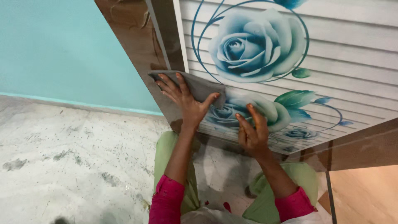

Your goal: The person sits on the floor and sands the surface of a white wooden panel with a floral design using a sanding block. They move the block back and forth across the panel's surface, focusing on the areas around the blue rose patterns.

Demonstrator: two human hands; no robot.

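Grey cloth [199, 85] is pressed flat against the lower edge of the cabinet door [352, 54], partly over the brown frame [137, 37], just above a printed blue rose [226, 112]. Left hand [184, 97] is spread on the cloth, fingers apart, thumb at its right end; no pinch is seen. Right hand [252, 132] is laid open on the door just beside, touching the panel only. Speckled floor [74, 157] is seen below.
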